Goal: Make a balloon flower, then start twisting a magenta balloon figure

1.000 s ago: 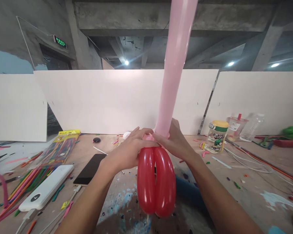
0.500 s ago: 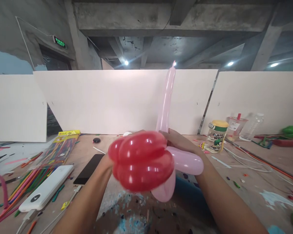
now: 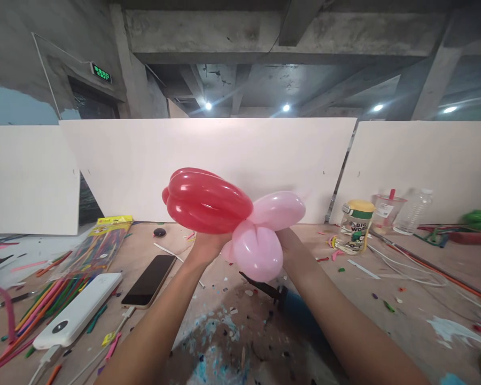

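Observation:
A balloon shape is held up above the table in front of me. Its red balloon [image 3: 208, 202], made of several long lobes side by side, points left and up. Joined to it are pink balloon bubbles [image 3: 258, 254], one round at the bottom and one long to the right. My left hand [image 3: 210, 245] grips the shape from behind and below the red part. On the other side, my right hand [image 3: 289, 243] is closed behind the pink bubbles. The balloons hide most fingers of both hands. Under my right forearm lies a blue hand pump [image 3: 299, 310] with a black nozzle.
To the left lie a phone [image 3: 149, 280], a white power bank [image 3: 78, 310] with a cable, and a bag of uninflated balloons [image 3: 104, 243]. A yellow-lidded bottle [image 3: 355, 227], a plastic cup [image 3: 387, 211] and a clear bottle [image 3: 414, 211] stand at right. White boards [image 3: 208, 144] line the back.
The balloon shape has turned and risen: the red part swung left and up, showing its side. The long pink end that stood upright no longer shows. Both hands stay behind it.

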A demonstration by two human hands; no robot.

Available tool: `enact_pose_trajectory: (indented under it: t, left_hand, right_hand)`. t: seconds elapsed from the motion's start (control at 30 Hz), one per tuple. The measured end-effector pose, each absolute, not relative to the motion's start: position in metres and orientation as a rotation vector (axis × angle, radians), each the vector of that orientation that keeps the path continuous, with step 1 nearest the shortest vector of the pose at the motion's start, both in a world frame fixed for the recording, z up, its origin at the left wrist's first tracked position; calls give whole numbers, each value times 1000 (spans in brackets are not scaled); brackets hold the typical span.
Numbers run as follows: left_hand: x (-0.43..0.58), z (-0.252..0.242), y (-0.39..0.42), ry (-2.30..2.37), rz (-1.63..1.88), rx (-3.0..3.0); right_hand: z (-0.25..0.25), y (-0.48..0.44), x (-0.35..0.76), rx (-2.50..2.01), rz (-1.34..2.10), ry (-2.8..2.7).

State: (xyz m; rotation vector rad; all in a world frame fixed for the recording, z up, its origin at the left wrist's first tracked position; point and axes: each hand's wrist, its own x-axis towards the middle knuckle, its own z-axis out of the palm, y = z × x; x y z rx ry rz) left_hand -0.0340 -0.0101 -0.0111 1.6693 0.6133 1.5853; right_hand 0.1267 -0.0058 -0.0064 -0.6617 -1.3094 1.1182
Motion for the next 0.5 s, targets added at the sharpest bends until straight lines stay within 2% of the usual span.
enact_pose_trajectory:
  t: [0.1, 0.2, 0.33, 0.5]
  left_hand:
    - [-22, -16, -5, 589, 1724, 1526]
    - [-19, -24, 1, 574, 1743, 1414]
    - [-25, -29, 8, 530, 1481, 1309]
    - [-37, -35, 13, 564, 1213, 1289]
  right_hand:
    - [-7, -4, 121, -620, 1347, -1202]
    - [-11, 3, 118, -599, 1325, -1123]
    - [-20, 13, 121, -645, 1204, -1074]
    - [-29, 12, 121, -627, 1244, -1077]
